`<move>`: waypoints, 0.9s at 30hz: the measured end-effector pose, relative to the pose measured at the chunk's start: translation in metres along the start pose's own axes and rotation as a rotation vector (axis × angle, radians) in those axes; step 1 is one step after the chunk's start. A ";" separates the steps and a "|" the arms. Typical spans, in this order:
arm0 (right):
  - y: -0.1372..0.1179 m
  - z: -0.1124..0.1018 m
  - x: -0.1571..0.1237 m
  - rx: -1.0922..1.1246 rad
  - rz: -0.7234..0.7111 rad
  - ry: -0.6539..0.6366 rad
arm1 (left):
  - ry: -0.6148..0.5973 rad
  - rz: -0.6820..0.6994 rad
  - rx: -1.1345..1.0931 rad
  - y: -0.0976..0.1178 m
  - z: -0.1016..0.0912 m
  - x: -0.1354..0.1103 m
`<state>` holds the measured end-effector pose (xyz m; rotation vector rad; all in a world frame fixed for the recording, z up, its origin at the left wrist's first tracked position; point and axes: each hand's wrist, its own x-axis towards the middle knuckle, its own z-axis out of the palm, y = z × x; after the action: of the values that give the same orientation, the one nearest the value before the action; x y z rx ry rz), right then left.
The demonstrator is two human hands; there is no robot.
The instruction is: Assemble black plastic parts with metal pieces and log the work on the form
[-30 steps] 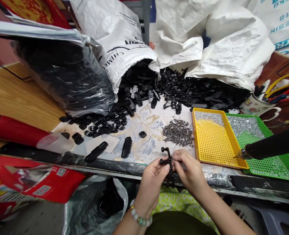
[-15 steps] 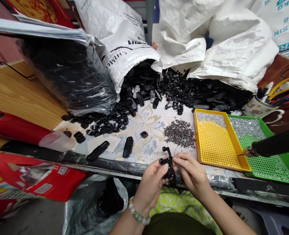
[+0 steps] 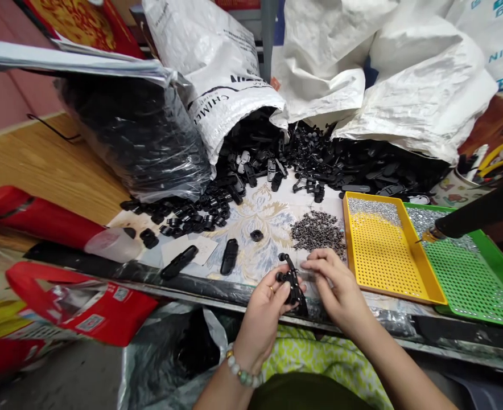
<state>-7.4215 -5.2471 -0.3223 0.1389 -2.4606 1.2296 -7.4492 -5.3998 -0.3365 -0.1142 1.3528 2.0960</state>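
Note:
My left hand [image 3: 268, 304] is closed around a black jointed plastic part [image 3: 293, 285] just above the table's front edge. A thin arm with a rounded end sticks up from that part, with a second knob at its side. My right hand [image 3: 337, 285] is just to the right of it, apart from the part, its fingers stretched out and loosely spread. I see nothing held in it. Behind the hands lies a heap of tiny dark metallic pieces [image 3: 320, 233]. Two elongated black plastic pieces [image 3: 229, 256] and a small black ring [image 3: 256, 235] are on the table to the left.
Yellow [image 3: 392, 256] and green [image 3: 477, 279] perforated trays with small silvery pieces stand at the right. A black screwdriver-like tool [image 3: 469, 213] hangs over them. White sacks [image 3: 417, 85] spill black parts at the back. A red bottle-shaped object [image 3: 38, 219] is at the left.
My right hand has drawn away from the black part, its fingers loosening. My left hand still holds the part, now tilted a little differently. The whole view has shifted slightly.

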 end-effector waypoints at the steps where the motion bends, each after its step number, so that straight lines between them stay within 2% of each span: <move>1: -0.003 0.004 0.001 0.019 0.003 -0.024 | -0.003 0.003 0.012 -0.001 0.000 0.000; 4: -0.006 0.008 0.002 0.014 0.021 -0.050 | -0.007 -0.002 0.035 -0.003 -0.002 -0.001; 10: 0.011 -0.005 0.008 -0.193 0.074 0.123 | 0.067 0.018 -0.035 0.005 -0.008 0.002; 17: 0.031 0.020 0.027 -0.648 0.067 -0.079 | 0.082 0.054 -0.110 0.004 -0.011 0.007; 22: 0.031 0.018 0.032 -0.560 0.087 -0.100 | 0.076 0.059 -0.126 0.002 -0.013 0.007; 27: 0.033 0.018 0.033 -0.587 0.086 -0.107 | 0.084 0.065 -0.145 0.001 -0.013 0.008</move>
<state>-7.4658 -5.2384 -0.3437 -0.0648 -2.8307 0.4946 -7.4600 -5.4074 -0.3449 -0.2238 1.2670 2.2656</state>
